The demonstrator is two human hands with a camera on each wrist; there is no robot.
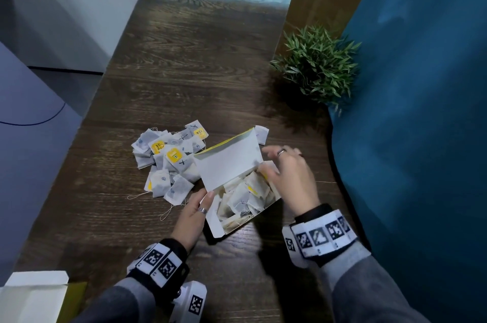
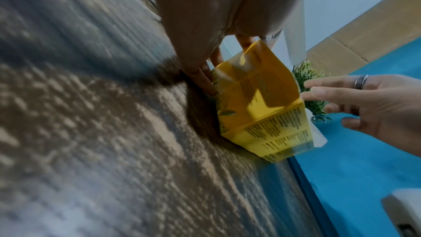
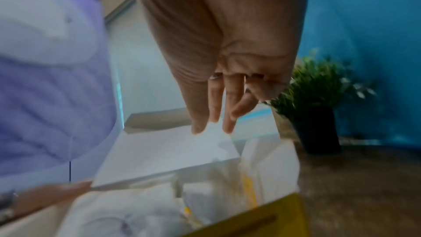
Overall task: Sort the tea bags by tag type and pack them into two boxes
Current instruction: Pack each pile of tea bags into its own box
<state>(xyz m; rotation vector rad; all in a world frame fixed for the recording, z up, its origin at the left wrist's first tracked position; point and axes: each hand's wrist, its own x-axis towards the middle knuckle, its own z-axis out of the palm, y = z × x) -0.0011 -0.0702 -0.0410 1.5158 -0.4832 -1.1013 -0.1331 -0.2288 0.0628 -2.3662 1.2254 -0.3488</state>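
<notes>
An open yellow tea box point(image 1: 266, 208) lies on the dark wooden table point(image 1: 184, 59), its white lid point(image 1: 226, 162) raised and several tea bags point(image 1: 245, 197) inside. My left hand point(image 1: 197, 209) holds the box at its near left corner, thumb on the lid's lower edge and fingers point(image 2: 205, 78) against the yellow side point(image 2: 257, 107). My right hand point(image 1: 286, 172) hovers over the box's far right end, fingers point(image 3: 214, 111) straight and spread, holding nothing. A loose pile of tea bags point(image 1: 168, 162), some with yellow tags, lies left of the box.
A second, empty white-lined box point(image 1: 34, 296) sits at the table's near left corner. A small potted plant point(image 1: 316, 67) stands at the right edge beside a blue surface point(image 1: 421, 111). One tea bag point(image 1: 261, 134) lies behind the lid.
</notes>
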